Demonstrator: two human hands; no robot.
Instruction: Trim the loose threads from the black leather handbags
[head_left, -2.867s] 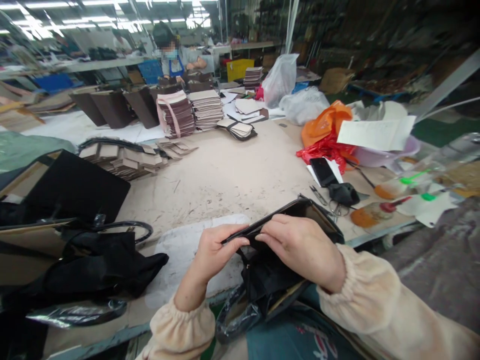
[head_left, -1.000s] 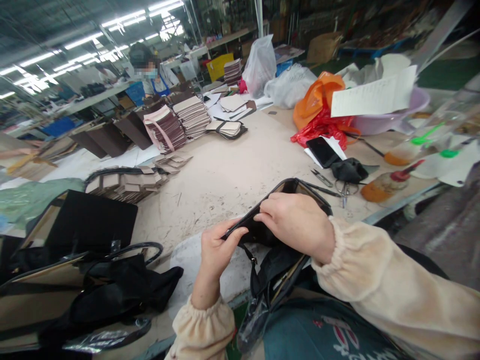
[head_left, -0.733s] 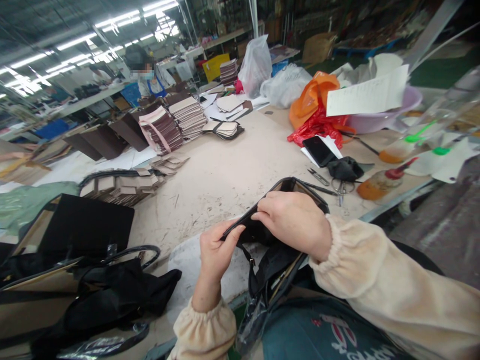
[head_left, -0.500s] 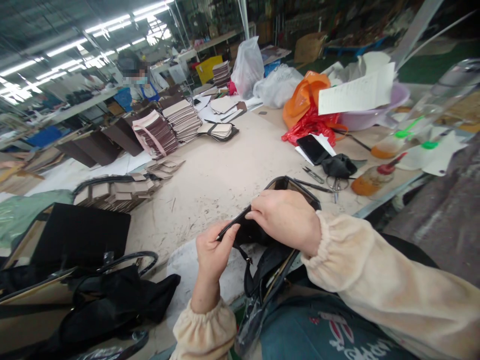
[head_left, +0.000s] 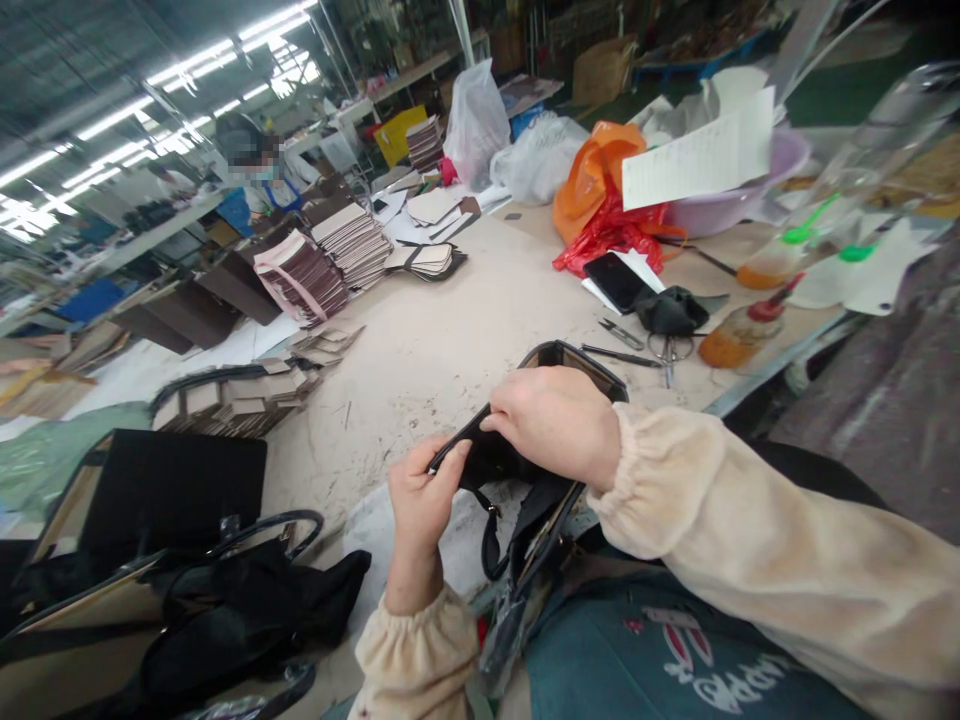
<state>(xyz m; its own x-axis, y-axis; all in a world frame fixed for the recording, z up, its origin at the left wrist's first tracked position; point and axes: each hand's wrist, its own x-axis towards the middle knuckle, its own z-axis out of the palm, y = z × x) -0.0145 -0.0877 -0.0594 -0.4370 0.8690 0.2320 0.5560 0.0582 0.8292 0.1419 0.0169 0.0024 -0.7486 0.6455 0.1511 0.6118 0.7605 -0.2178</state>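
Observation:
A black handbag [head_left: 517, 462] with a tan inside lies tilted at the front edge of the table, its strap hanging down. My left hand [head_left: 425, 490] pinches the left end of the bag's black edge, thumb on top. Farther along the same edge, my right hand [head_left: 559, 418] is closed with its fingers curled over the rim and the thumb pressed toward the left. The right fingertips are partly hidden behind the hand. Beyond my right hand, the bag's far corner stands up from the table.
More black bags [head_left: 176, 490] lie at the left. Stacked brown panels [head_left: 300, 275] and small folded pieces [head_left: 240, 395] sit behind them. To the right are scissors [head_left: 667, 350], thread snips [head_left: 621, 333], a phone [head_left: 619, 282] and a bottle of orange liquid [head_left: 739, 335]. A person [head_left: 259, 185] is in the background.
Both hands keep their grip on the bag's edge, with barely any shift along it. The whole view has tilted and moved slightly.

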